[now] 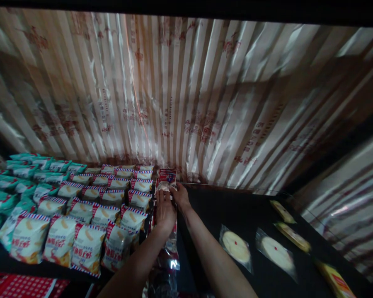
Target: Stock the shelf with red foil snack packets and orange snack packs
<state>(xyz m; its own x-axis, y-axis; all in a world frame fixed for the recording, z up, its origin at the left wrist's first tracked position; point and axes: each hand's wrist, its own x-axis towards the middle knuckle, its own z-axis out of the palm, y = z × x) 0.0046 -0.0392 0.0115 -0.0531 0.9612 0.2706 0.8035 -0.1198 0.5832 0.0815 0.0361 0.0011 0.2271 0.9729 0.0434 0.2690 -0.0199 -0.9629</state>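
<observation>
Fig. Both hands at the back of a dark shelf (242, 207), seen from behind the person's shoulder. The red-topped packet (167, 179) stands upright at 12 o'clock from the hands, close against the striped reflecting panel (186, 91) and just to the right of the last column of striped packets (87, 247). The right hand (180, 196) pinches the packet's lower right edge between thumb and fingers. The left hand (165, 211) lies back-up with its fingers stretched onto the packet's lower part; whether they curl under it cannot be told. A shiny foil strip (170, 252) runs from beneath the hands toward 6 o'clock. Teal packets (25, 169) fill the shelf at 9 o'clock; round cakes (235, 246) in clear wrap and yellow packets (335, 279) lie at 4 o'clock, well apart.

Judged handling: the packet appears to be being seated in line with its neighbours. It should be kept upright and gripped by the seam, not the filled belly. The left fingers steady the base so that the adjoining column is not toppled.
</observation>
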